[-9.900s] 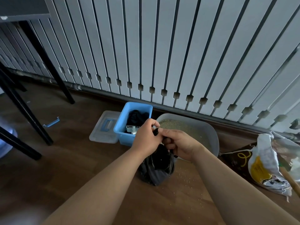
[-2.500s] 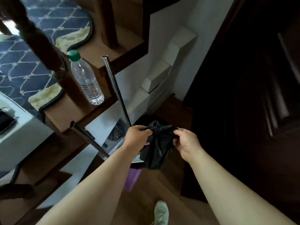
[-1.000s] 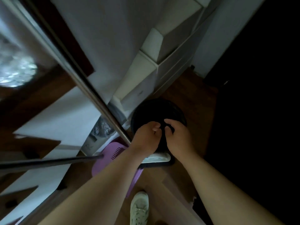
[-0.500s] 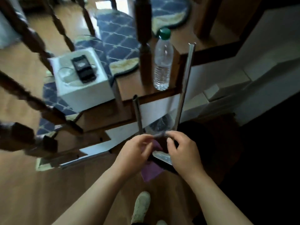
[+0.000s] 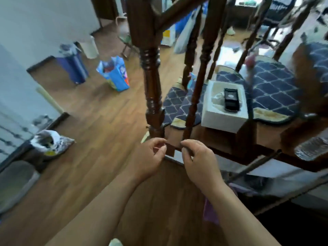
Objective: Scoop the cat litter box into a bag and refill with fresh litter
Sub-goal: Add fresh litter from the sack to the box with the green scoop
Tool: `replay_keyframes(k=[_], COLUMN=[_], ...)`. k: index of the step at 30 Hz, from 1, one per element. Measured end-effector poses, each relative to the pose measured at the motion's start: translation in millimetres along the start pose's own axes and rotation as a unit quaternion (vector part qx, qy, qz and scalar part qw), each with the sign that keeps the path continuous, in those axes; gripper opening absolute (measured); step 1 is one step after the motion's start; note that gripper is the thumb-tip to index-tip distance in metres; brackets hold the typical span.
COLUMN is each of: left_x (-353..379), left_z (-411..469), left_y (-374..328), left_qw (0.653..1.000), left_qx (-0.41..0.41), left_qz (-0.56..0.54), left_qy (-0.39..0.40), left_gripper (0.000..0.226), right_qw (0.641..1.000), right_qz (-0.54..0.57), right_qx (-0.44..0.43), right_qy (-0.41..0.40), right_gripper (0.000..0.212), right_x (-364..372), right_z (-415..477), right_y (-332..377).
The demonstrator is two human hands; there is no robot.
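Observation:
My left hand point(image 5: 150, 158) and my right hand point(image 5: 199, 161) hover side by side at the centre of the head view, just in front of the base of a dark wooden newel post point(image 5: 152, 89). Both have loosely curled fingers and nothing in them. The black bag is out of sight. At the far left edge lies the grey litter box point(image 5: 16, 178), blurred. Behind it, a white printed litter sack point(image 5: 53, 142) with an open top rests on the wood floor.
Dark banister spindles and stair steps with blue patterned mats rise ahead and right. A white box point(image 5: 223, 110) holding a black device sits on one step, a water bottle point(image 5: 310, 150) on another. A purple dustpan point(image 5: 210, 212) and a metal rod point(image 5: 257, 164) lie lower right. A blue shopping bag point(image 5: 115, 73) stands beyond.
I carried the tied black bag from the litter box to a dark bin under the stairs. My hands have let go of it, and my view has swung left toward the room.

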State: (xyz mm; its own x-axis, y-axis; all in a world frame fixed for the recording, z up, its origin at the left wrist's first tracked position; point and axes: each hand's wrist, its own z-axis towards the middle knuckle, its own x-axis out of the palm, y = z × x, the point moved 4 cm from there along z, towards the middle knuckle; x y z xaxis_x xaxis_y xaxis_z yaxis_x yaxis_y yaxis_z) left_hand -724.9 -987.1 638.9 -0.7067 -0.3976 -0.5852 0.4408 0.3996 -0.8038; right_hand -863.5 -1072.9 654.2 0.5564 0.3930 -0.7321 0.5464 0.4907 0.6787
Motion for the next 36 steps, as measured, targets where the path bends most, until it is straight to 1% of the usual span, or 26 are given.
replay_keyframes(k=[1, 2, 3, 7, 12, 17, 20, 26, 32, 36], left_x=[-20, -55, -70, -175, -292, -382, -417, -474, -526, -559], left_z=[-4, -9, -12, -31, -53, -78, -89, -91, -53, -17], left_y=[10, 28, 36, 97, 161, 225, 256, 316, 379, 421], left_qw=[1.000, 0.999, 0.999, 0.992, 0.982, 0.961, 0.948, 0.925, 0.900, 0.882], left_qx=[-0.012, -0.027, -0.038, -0.091, -0.124, -0.188, -0.218, -0.256, -0.304, -0.341], left_qz=[-0.001, -0.001, 0.000, 0.002, 0.038, 0.021, 0.019, -0.017, -0.039, -0.064], left_qy=[-0.012, -0.029, -0.033, -0.085, -0.135, -0.202, -0.232, -0.280, -0.310, -0.317], left_gripper=[0.020, 0.022, 0.023, 0.025, 0.024, 0.023, 0.021, 0.022, 0.025, 0.022], right_qw=[1.000, 0.999, 0.998, 0.990, 0.980, 0.968, 0.963, 0.937, 0.919, 0.910], right_qz=[-0.002, 0.000, 0.002, 0.001, 0.003, 0.001, 0.015, 0.035, 0.027, 0.019], right_qx=[-0.019, -0.043, -0.048, -0.095, -0.113, -0.142, -0.155, -0.197, -0.208, -0.189], right_qy=[0.015, 0.033, 0.046, 0.100, 0.164, 0.205, 0.221, 0.285, 0.333, 0.370], right_gripper=[0.029, 0.029, 0.029, 0.028, 0.032, 0.032, 0.029, 0.024, 0.026, 0.026], right_x=[12, 34, 44, 113, 194, 270, 311, 391, 475, 524], right_z=[5, 14, 16, 36, 56, 66, 71, 92, 155, 201], right_y=[21, 55, 70, 169, 274, 360, 399, 466, 508, 535])
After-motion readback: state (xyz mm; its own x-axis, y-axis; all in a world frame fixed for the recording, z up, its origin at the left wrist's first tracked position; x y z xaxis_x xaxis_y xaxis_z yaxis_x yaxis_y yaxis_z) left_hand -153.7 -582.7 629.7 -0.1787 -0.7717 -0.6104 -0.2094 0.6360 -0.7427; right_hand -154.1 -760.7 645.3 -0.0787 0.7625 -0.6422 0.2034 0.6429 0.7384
